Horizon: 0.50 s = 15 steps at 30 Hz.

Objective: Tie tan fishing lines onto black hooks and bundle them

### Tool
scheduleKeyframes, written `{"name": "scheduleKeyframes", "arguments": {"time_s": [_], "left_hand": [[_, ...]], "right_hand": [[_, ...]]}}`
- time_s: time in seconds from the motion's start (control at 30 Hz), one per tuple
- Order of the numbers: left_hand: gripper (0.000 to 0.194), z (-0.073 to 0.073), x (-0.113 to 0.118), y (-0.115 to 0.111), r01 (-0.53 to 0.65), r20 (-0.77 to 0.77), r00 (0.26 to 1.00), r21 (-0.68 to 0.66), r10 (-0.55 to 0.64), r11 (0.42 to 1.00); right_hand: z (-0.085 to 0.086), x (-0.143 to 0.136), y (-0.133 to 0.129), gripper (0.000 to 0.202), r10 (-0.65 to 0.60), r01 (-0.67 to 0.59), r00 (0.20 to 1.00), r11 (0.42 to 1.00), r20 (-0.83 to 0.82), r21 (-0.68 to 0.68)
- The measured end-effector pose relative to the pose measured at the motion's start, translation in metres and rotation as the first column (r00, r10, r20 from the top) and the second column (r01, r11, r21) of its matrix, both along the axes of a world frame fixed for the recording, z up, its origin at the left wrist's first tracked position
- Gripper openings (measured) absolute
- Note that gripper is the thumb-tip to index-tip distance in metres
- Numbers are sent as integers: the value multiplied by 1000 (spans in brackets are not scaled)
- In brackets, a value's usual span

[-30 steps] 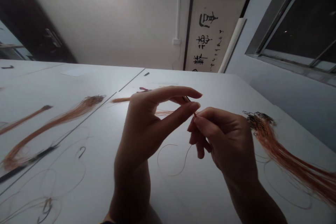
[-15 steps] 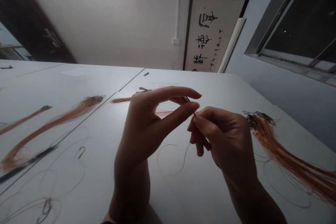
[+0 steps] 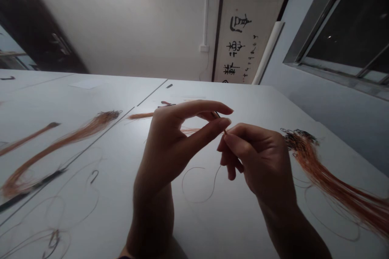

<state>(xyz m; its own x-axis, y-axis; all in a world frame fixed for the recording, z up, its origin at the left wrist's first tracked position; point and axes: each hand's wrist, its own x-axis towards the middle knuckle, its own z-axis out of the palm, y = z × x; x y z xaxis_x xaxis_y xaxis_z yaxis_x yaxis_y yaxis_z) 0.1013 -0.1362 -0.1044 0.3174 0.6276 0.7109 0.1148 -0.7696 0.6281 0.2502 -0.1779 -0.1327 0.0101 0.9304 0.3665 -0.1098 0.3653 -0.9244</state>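
Barely anything has shifted; both hands keep their pose. Left hand (image 3: 170,141) pinches a slim, dark, smooth piece (image 3: 217,114) between fingertips; right hand (image 3: 261,149) pinches coppery thread (image 3: 225,132) just beside it, above the glossy white worktop (image 3: 209,226), near wispy orange bundle (image 3: 322,172).

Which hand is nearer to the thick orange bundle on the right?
Right. The right hand is just left of the orange bundle; the left hand is farther left.
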Motion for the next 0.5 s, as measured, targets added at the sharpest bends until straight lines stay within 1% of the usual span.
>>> {"name": "scheduleKeyframes", "arguments": {"time_s": [0.5], "left_hand": [[14, -1, 0, 2, 3, -4, 1000, 4, -3, 1000]], "right_hand": [[-1, 0, 2, 25, 0, 0, 1000, 1000, 21, 5]]}}
